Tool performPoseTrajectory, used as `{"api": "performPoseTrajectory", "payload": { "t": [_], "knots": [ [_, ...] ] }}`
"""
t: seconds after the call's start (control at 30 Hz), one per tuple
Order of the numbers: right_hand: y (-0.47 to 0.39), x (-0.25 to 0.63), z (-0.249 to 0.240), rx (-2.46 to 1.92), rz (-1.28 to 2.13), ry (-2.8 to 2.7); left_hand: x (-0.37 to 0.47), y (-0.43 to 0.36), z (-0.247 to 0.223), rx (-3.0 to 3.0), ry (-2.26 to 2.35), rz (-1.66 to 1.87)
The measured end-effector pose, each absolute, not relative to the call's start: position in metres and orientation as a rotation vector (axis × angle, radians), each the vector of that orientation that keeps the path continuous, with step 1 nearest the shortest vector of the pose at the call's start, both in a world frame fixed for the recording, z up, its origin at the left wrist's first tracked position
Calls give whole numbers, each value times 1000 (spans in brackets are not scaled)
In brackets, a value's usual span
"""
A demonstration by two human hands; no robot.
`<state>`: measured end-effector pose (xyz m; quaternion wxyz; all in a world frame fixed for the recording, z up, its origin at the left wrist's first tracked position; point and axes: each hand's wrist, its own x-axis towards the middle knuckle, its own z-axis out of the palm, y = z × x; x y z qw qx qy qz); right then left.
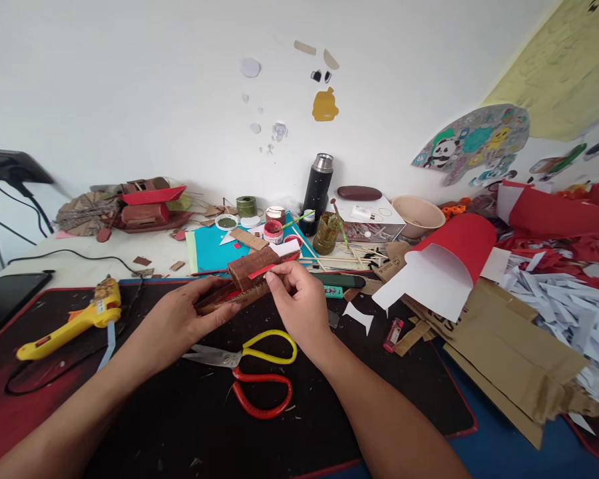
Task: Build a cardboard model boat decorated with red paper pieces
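Above the dark mat, a small brown cardboard boat model is held up between both hands. My left hand grips its left end, thumb along the near side and fingers behind. The thumb and fingers of my right hand pinch a narrow red strip against the model's near side; the fingertips partly cover it. A white piece of paper stands at the model's right end. Just below the hands, scissors with one yellow and one red handle lie with their blades partly under my left hand.
A yellow glue gun with its cord lies left. Behind stand paint jars, a black thermos and a bowl. On the right are a rolled red sheet, cardboard, a lighter and white paper scraps.
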<state>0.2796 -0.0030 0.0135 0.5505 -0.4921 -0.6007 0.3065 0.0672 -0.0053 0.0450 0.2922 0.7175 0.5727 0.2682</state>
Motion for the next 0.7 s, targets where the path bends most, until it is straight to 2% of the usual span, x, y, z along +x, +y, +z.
{"api": "performPoseTrajectory", "payload": {
  "t": [0.7],
  "knots": [
    [-3,281,11,-1208,670,-1468,70,-7,46,1942,1518,719]
  ]
}}
